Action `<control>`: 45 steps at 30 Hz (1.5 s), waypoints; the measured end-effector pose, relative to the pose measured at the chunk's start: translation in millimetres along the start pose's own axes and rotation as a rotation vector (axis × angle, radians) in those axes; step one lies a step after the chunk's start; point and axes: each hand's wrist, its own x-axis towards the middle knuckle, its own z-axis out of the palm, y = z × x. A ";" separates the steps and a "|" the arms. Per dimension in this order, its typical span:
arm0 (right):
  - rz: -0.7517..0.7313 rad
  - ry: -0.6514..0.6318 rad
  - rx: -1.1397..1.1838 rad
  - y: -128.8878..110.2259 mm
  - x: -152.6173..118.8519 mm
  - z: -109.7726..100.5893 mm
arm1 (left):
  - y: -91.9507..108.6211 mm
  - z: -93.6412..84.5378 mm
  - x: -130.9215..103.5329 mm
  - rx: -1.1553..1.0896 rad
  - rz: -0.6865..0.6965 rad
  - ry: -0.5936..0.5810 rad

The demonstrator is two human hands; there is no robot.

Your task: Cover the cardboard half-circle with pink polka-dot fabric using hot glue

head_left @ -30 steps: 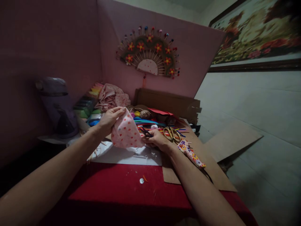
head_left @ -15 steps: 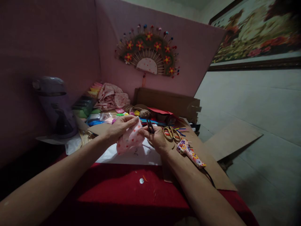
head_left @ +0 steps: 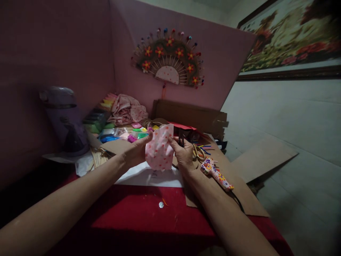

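Observation:
A pale pink cloth piece with red dots [head_left: 160, 149] hangs spread between my hands, above white paper [head_left: 144, 177]. My left hand [head_left: 140, 149] grips its left edge, the fingers partly hidden behind the fabric. At the upper right edge, my right hand [head_left: 181, 151] pinches the cloth between thumb and finger. A dark tool [head_left: 181, 138], perhaps small pliers or scissors, also sits in my right hand. Gold-handled scissors [head_left: 198, 153] lie just right of that hand, and a flower-patterned glue gun [head_left: 217, 174] rests beside my right forearm.
A purple bottle [head_left: 65, 124] stands at the left. Crumpled pink fabric [head_left: 128, 108], colourful clay packets [head_left: 112, 133] and wooden sticks [head_left: 98, 158] lie behind. Cardboard [head_left: 247, 199] covers the right side of the red tablecloth [head_left: 133, 213]. A decorated fan [head_left: 167, 64] hangs on the pink board.
The dotted cloth has moved up and right and is now spread flatter, facing the camera. My right hand has shifted right with the dark tool; my left hand has moved slightly right.

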 end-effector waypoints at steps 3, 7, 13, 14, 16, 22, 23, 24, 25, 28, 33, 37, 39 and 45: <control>-0.014 0.021 0.005 0.3 1.8 -0.3 | -5.8 -1.1 1.4 0.109 0.026 0.140; -0.058 0.027 -0.001 1.6 0.8 -1.5 | -9.7 0.5 4.9 0.157 0.143 0.320; -0.084 -0.029 -0.046 4.5 -2.3 -2.9 | -10.6 4.4 6.0 0.053 0.173 0.347; -0.086 -0.028 -0.051 4.8 -2.8 -2.7 | -11.8 5.2 6.3 0.041 0.170 0.364; -0.076 -0.027 -0.047 5.7 -3.8 -1.6 | -15.3 7.1 7.4 0.037 0.174 0.426; -0.048 -0.039 -0.041 10.8 -6.5 1.5 | -25.6 11.1 11.2 0.039 0.158 0.594; -0.049 -0.041 -0.045 11.4 -6.8 1.6 | -26.0 11.6 11.0 0.036 0.154 0.584; -0.050 -0.044 -0.046 11.8 -7.1 1.6 | -26.0 12.3 10.3 0.034 0.152 0.563; -0.052 -0.049 -0.044 11.9 -7.4 1.5 | -25.6 13.0 9.3 0.033 0.152 0.538; -0.058 -0.064 -0.038 10.8 -8.4 1.2 | -24.3 15.5 5.6 0.042 0.152 0.452; -0.044 -0.085 -0.042 10.7 -8.0 1.9 | -26.9 13.6 4.1 0.070 0.109 0.441; 0.109 -0.128 0.038 16.2 -5.0 2.9 | -26.7 8.4 6.7 0.062 0.110 0.530; 0.212 -0.146 0.056 17.6 -4.1 3.3 | -23.9 5.8 7.6 0.047 0.120 0.539; 0.294 -0.292 0.019 14.3 -9.5 5.0 | -8.9 -0.2 8.5 -0.026 0.158 0.585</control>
